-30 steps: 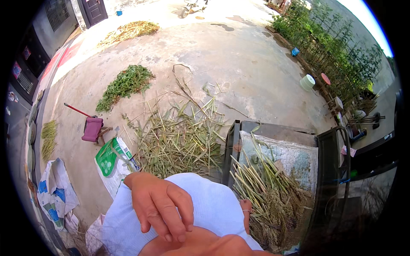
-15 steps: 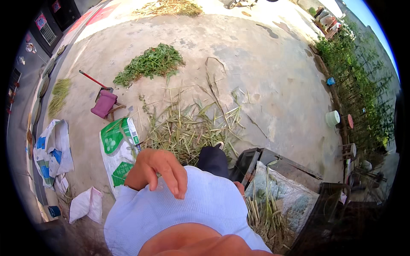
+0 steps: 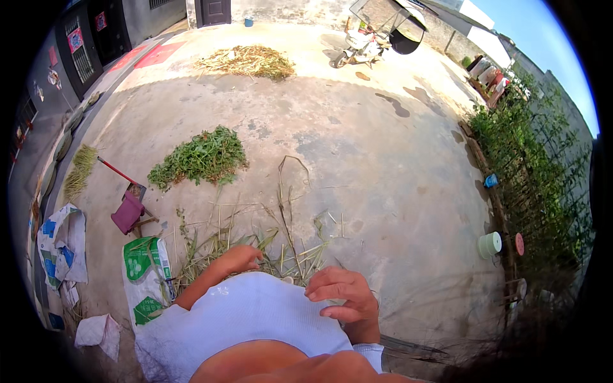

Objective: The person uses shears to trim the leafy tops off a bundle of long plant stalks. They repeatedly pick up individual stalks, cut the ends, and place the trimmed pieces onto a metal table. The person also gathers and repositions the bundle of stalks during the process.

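My left hand [image 3: 241,258] is over the front edge of the pale shirt I wear, above the strewn stalks. Its fingers are loosely bent, with nothing visible in them. To the right, my right hand [image 3: 343,297] is raised beside the shirt, fingers bent and apart from the thumb, holding nothing. Cut stalks and long leaves [image 3: 220,239] are scattered on the concrete ahead of me, partly hidden by my body and arm. A green and white sack [image 3: 145,271] lies left of my left forearm.
A green plant heap [image 3: 201,155] lies ahead, a dry straw pile [image 3: 246,62] beyond. A purple-draped stool [image 3: 129,212] and a red-handled tool [image 3: 115,169] stand left. Crumpled sacks [image 3: 62,246] lie farther left. A pale green bucket [image 3: 490,244] stands right, by a planted bed [image 3: 530,166].
My view has tilted up, bringing a parked three-wheeler into sight. My right hand has risen into view; my left has moved forward from my chest. The dark metal box at lower right is mostly gone.
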Tool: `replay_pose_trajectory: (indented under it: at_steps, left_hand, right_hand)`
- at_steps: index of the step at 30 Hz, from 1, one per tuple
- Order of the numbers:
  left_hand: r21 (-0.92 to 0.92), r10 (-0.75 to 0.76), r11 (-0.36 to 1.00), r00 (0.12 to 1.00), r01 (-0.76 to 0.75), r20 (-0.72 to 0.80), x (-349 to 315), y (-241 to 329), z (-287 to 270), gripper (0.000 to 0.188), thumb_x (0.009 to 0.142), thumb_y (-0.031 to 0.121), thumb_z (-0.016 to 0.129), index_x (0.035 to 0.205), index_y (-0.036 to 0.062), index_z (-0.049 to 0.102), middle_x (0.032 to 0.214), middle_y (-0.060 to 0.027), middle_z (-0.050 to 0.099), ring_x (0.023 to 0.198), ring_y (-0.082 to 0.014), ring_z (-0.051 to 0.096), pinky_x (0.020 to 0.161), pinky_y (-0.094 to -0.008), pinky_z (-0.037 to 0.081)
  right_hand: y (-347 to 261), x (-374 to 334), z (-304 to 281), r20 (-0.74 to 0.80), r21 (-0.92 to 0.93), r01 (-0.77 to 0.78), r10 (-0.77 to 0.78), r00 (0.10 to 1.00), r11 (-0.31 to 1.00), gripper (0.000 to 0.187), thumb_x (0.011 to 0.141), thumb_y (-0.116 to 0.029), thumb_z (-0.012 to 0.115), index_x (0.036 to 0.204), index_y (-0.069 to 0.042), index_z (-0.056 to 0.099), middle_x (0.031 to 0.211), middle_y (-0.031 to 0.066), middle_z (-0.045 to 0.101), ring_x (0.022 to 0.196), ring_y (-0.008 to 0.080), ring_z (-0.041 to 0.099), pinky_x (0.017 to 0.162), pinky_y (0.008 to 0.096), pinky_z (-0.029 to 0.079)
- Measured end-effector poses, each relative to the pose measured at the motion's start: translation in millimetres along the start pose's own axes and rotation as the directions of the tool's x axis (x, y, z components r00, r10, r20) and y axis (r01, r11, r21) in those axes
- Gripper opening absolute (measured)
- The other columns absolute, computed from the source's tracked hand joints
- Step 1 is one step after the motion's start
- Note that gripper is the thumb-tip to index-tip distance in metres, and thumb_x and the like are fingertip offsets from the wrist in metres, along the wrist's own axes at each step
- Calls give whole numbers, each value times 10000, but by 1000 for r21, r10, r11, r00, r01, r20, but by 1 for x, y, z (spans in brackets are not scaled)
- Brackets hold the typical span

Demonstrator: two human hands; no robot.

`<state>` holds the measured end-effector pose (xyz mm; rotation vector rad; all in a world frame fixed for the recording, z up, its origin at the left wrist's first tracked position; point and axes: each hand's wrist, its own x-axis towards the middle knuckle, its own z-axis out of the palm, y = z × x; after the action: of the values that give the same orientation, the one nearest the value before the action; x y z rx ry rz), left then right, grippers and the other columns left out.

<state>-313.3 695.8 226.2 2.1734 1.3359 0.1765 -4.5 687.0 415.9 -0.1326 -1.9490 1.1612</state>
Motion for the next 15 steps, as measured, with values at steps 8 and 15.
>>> replay_pose_trajectory:
  at_steps: [8, 15]
  left_hand:
    - [74, 9, 997, 989, -21, 150, 188, -2, 12, 264, 721, 258, 642, 891, 59, 612, 780, -149, 619, 741, -295, 602, 636, -382, 469]
    - [-334, -65, 918, 911, 215, 407, 349, -72, 91, 235, 777, 197, 623, 953, 42, 619, 819, -97, 640, 715, -165, 599, 649, -305, 474]
  right_hand:
    - [0, 12, -122, 163, 138, 276, -296, 941, 951, 286, 761, -126, 617, 1002, 19, 569, 1053, 153, 546, 856, 290, 562, 722, 348, 455]
    - [146, -256, -186, -900, 217, -875, 436, -8, 433, 368, 769, -199, 643, 1076, -17, 557, 1002, 136, 594, 858, 189, 592, 721, 296, 482]
